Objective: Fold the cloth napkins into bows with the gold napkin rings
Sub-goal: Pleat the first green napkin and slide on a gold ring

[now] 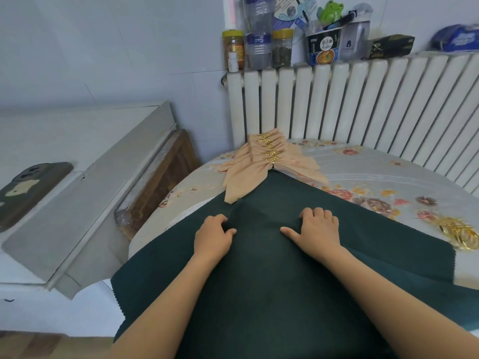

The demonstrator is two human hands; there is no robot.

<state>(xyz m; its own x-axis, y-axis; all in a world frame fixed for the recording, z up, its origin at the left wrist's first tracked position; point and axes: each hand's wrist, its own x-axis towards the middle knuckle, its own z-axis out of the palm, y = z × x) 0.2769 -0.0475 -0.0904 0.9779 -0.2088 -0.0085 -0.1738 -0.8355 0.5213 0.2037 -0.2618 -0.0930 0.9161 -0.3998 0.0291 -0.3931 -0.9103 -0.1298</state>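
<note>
A: Nearest to us, 2 bare forearms reach forward over a dark green napkin point(272, 281) spread flat on the table point(383, 161), its corner pointing away from us and its zigzag-cut left edge hanging over the table's side.

B: We see the left hand point(212, 237) lying on the cloth with its fingers curled under at the tips, bunching a small ridge of green fabric, the thumb stretched out toward the middle.

A: The right hand point(318, 226) mirrors it: fingers bent and pinching a fold of the same napkin, thumb laid flat and pointing toward the left hand. The 2 hands sit near each other, not touching.

B: To the right, at the napkin's edge, we find a loose heap of gold napkin rings point(458, 233) on the floral tablecloth point(368, 200).

A: Beyond the green cloth's far corner, we see a stack of peach napkins point(259, 167) already gathered into bows, each cinched by a gold ring; we cannot tell exactly how many.

B: Behind them stands a white radiator point(363, 104), its top shelf crowded with jars point(281, 47), plastic bottles, an instant noodle cup point(322, 49) and a green frog figure point(330, 10).

A: At far left, a phone point(28, 193) lies on a white ledge.
</note>
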